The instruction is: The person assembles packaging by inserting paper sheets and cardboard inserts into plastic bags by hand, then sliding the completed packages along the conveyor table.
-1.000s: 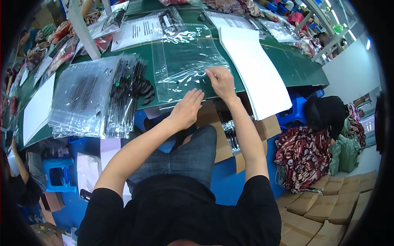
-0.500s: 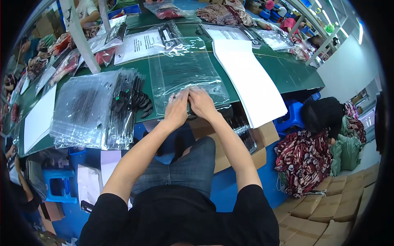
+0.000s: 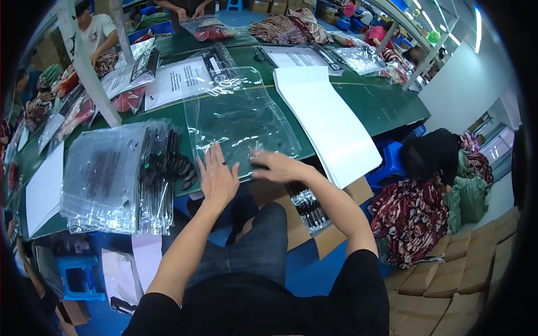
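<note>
Left hand [image 3: 219,180]: fingers extended on near part of clear bag [image 3: 232,115]
Right hand [image 3: 277,167]: blurred; cannot tell whether fingers grip

Packing workshop (cartons [image 3: 457,274], heaped fabric [image 3: 404,221])

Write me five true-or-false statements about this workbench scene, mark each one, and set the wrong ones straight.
1. The left hand and the right hand are at the near edge of a clear plastic bag. True.
2. That clear plastic bag is crumpled into a ball. False: it lies spread out flat.
3. A stack of white paper sticks out past the near edge of the table. True.
4. The table has a red top. False: its top is green.
5. A blue stool stands at the lower left of the picture. True.
</note>
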